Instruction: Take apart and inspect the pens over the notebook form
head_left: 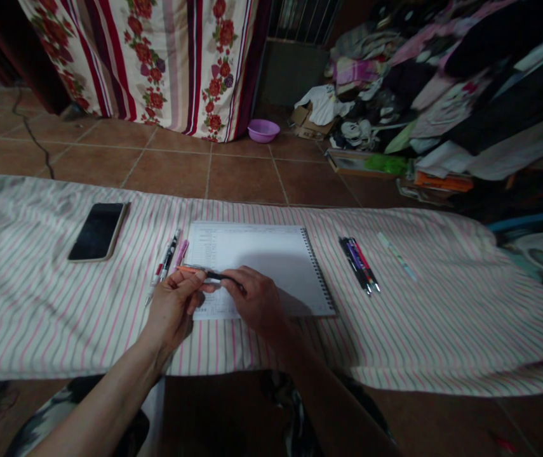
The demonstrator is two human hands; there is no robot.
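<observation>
A pen with an orange end and a black end [214,275] lies crosswise between my two hands, above a spiral notebook [266,247]. My left hand [173,301] pinches it toward the orange end. The black end is in the closed fingers of my right hand [256,295], which partly hide it. The notebook lies flat, its wire binding on the right and a printed table down its left side. Several pens [170,252] lie left of the notebook, with a pink pen [182,252] among them. More pens [357,263], dark, purple and red, lie together on its right.
A pale pen [396,256] lies farther right on the striped cloth [442,304]. A phone [98,231] rests at the left. Beyond the table's far edge are the tiled floor [176,165], a purple bowl [263,131], a floral curtain [166,63] and heaped clothes [361,70].
</observation>
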